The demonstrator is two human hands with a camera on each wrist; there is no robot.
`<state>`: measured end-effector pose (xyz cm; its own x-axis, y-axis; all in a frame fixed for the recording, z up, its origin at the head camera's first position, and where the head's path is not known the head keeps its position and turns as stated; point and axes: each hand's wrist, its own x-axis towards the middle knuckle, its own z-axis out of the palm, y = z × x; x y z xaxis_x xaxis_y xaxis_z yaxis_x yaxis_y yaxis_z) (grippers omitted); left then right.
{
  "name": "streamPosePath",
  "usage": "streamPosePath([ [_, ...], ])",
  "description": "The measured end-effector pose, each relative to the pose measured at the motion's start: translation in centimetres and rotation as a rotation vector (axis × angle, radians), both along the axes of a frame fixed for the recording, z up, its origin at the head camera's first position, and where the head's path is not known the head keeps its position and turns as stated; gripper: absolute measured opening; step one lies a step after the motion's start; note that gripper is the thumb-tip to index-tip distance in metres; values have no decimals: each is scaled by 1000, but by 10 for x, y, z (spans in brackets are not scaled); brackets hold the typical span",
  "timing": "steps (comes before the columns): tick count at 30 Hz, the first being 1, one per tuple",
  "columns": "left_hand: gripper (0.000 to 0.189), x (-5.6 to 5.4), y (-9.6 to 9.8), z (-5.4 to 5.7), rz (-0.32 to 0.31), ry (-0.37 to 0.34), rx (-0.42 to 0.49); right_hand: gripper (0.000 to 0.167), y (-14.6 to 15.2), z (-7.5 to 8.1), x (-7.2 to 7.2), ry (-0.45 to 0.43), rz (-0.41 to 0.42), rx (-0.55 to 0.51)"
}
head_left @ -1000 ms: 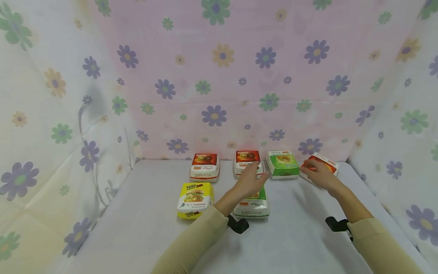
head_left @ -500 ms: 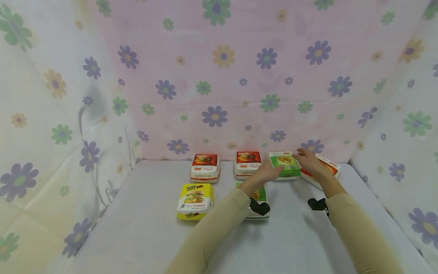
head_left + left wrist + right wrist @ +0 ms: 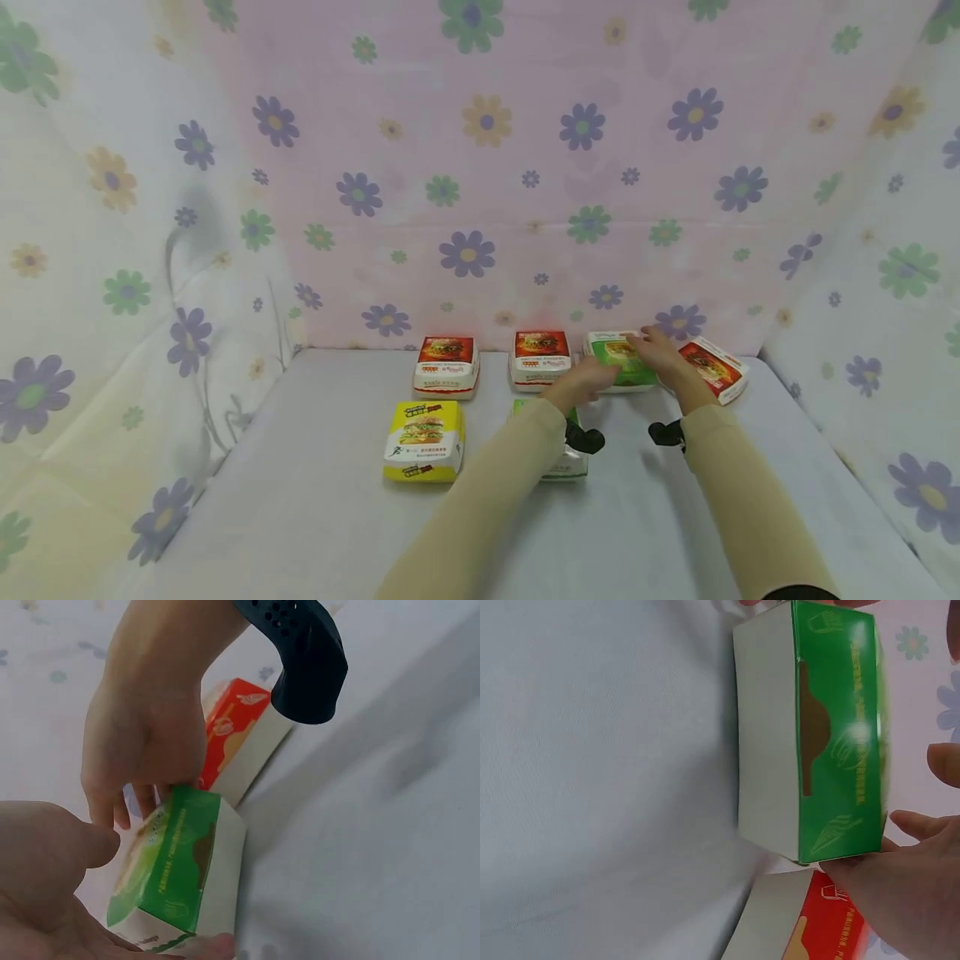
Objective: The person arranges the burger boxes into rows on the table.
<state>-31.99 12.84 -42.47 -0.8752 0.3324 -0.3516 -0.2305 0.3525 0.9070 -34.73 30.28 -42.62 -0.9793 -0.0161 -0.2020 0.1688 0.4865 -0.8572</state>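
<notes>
At the back of the table lies a green and white burger box (image 3: 636, 377), with one of my hands at each end of it. My left hand (image 3: 579, 385) is at its left end, fingers extended along that side and thumb apart, as the left wrist view shows. Over the right end reaches my right hand (image 3: 663, 358), its fingertips down by the edge between this box and a red burger box (image 3: 716, 371). In the right wrist view the green box's white side (image 3: 769, 742) faces the camera, and fingers show at both ends.
Two more red burger boxes (image 3: 446, 367) (image 3: 540, 360) stand along the back, left of the hands. Nearer are a yellow burger box (image 3: 424, 442) and a second green one (image 3: 573, 467), partly hidden under my left forearm. Flowered cloth walls (image 3: 465, 183) enclose the white table (image 3: 300, 517).
My right hand has moved left, off the angled red box to the green box's right end. My left hand has moved forward and right, from above the near green box to the back one.
</notes>
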Motion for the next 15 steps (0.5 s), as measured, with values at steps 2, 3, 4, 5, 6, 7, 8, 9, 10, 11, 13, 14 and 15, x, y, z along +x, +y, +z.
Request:
streamPosePath([
  [2, 54, -2, 1, -3, 9, -17, 20, 71, 2, -3, 0, -1, -6, 5],
  [3, 53, -3, 2, -5, 16, -17, 14, 71, 3, -4, -1, 1, -4, 8],
  [4, 52, -5, 3, -7, 27, -18, 11, 71, 4, -6, -1, 6, -1, 15],
  [5, 51, -6, 5, -9, 37, -18, 9, 70, 5, -8, -1, 10, 4, 21],
  [6, 50, -7, 6, -10, 47, -13, 0, 70, 6, -10, -2, 16, 11, 27],
  [7, 49, -8, 7, -12, 57, -10, -9, 69, 7, -11, -2, 21, 17, 29],
  [8, 48, -9, 9, -13, 65, -7, -17, 69, 8, -13, -3, 24, 24, 36],
  [9, 47, -9, 10, -14, 70, -3, -31, 68, 9, -15, -3, 26, 27, 36],
  [10, 46, -10, 11, -15, 77, -3, -38, 67, 9, -17, -4, 28, 31, 38],
  [11, 46, -11, 12, -16, 83, -4, -43, 67, 10, -18, -5, 29, 34, 35],
  [13, 46, -12, 14, -17, 98, -12, -40, 65, 11, -21, -7, 31, 36, 32],
  [14, 46, -12, 14, -17, 106, -16, -37, 65, 11, -23, -9, 35, 29, 35],
  [15, 47, -13, 14, -18, 116, -20, -30, 65, 11, -24, -10, 39, 29, 29],
])
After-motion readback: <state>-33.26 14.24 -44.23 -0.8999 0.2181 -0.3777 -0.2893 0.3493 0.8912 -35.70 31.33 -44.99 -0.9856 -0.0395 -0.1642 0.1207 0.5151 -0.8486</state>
